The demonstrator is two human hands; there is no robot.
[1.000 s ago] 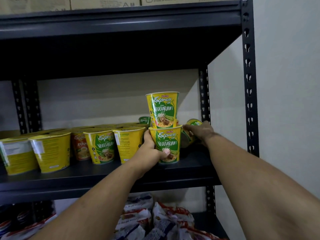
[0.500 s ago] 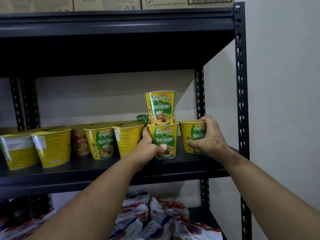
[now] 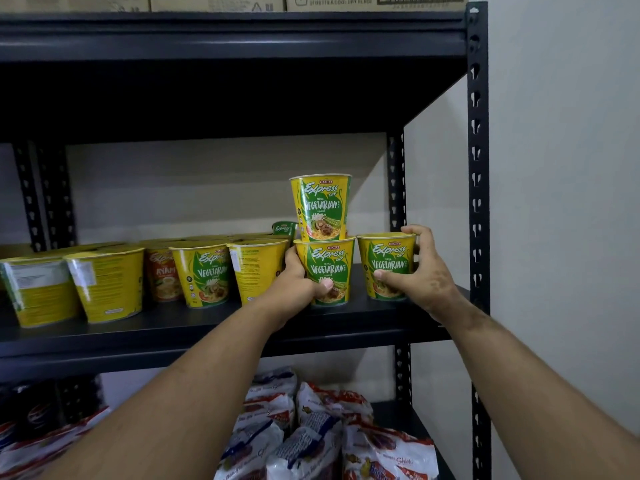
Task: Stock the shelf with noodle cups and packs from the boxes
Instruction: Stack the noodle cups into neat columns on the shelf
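Yellow-green noodle cup (image 3: 327, 271), stacked under a 2nd cup (image 3: 321, 206), stands on the black shelf (image 3: 207, 327), gripped by the left hand (image 3: 294, 292) from 9 o'clock. The right hand (image 3: 420, 275) wraps another cup (image 3: 384, 265) from 3 o'clock. Labels read "Mamee Express Cup Vegetarian".

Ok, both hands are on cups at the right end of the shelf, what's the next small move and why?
Probably let go with the right hand first: its cup stands upright on the shelf, label forward, beside the two-cup stack. Keep the left hand on the lower stacked cup until the top cup looks steady.
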